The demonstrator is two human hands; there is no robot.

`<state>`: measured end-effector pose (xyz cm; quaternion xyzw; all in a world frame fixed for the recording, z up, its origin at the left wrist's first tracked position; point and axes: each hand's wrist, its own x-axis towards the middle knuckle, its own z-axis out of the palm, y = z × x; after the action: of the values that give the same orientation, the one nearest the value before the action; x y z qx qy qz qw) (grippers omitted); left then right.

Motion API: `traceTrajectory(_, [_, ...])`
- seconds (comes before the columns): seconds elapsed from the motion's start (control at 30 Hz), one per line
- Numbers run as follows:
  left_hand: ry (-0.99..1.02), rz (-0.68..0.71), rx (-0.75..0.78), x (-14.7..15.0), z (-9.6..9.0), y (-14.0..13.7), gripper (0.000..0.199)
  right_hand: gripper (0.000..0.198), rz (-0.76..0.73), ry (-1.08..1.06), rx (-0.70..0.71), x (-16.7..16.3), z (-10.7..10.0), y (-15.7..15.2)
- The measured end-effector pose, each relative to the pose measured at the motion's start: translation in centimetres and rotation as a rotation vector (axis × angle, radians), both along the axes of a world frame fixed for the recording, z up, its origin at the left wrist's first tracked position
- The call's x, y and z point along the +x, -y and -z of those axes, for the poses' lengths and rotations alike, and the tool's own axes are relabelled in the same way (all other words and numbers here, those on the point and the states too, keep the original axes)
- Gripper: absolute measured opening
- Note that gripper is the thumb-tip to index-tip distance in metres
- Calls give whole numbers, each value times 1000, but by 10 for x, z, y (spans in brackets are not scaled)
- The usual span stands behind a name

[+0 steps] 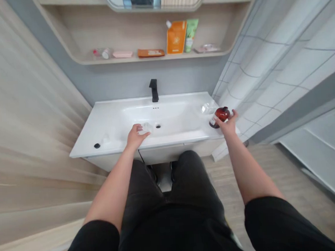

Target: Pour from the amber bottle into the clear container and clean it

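In the head view my left hand [135,137] is over the front of the white sink basin [181,118]. Its thumb and fingers curve around a small clear cup [147,127], whose details are blurred. At the counter's right end my right hand [227,124] has its thumb and fingers around a reddish-brown bottle [222,114] with a pale label and dark top. Whether that bottle rests on the counter or is lifted, I cannot tell. A clear object [205,108], too blurred to name, is just left of the bottle. The black faucet [154,91] stands behind the basin.
A dark round piece [97,145] lies on the counter's left end. Above is a shelf [108,61] with an orange pouch [176,37], a green tube [190,36] and a pink bar [122,54]. A curtain [26,112] hangs left; white tiled wall [283,56] rises right.
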<state>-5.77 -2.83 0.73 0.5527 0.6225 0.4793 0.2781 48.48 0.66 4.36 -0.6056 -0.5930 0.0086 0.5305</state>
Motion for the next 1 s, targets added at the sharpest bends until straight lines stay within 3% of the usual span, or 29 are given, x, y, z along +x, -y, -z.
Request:
traceTrajectory(0.1, [50,-18,8,-1,2,-2,72,55,202,-111,189,-23,-7,28])
traceTrajectory(0.17, [99,-22,35,-1,5,-3,81,30,145,-124,261,-60,-8,42])
traceTrajectory(0.2, [128,-19,54,-1,6,-3,84,26,9,-106,224,-86,-6,46])
traceTrajectory(0.27, [188,4,88,-2,9,-5,85,32,-408,-76,-5,-145,1,44])
traceTrajectory(0.33, [248,53,105,-3,11,-7,85,57,-720,-119,-246,-205,11,32])
traceTrajectory(0.43, [323,160,97,-3,13,-8,91,97,-932,-280,-497,-273,26,4])
traceTrajectory(0.5, [338,224,85,-4,14,-8,94,103,-1015,-385,-580,-299,33,-12])
traceTrajectory(0.6, [309,280,75,-6,16,-7,96,100,-1079,-437,-607,-313,39,-22])
traceTrajectory(0.73, [290,369,38,-6,16,-7,104,101,-1053,-374,-590,-310,40,-17])
traceTrajectory(0.87, [265,486,-11,-10,0,-2,108,83,-1035,-326,-569,-306,39,-14])
traceTrajectory(0.93, [168,376,44,-21,-14,10,92,78,-1002,-335,-550,-305,39,-14])
traceTrajectory(1.0, [-23,81,124,-41,-30,30,60,76,-985,-348,-545,-304,39,-14])
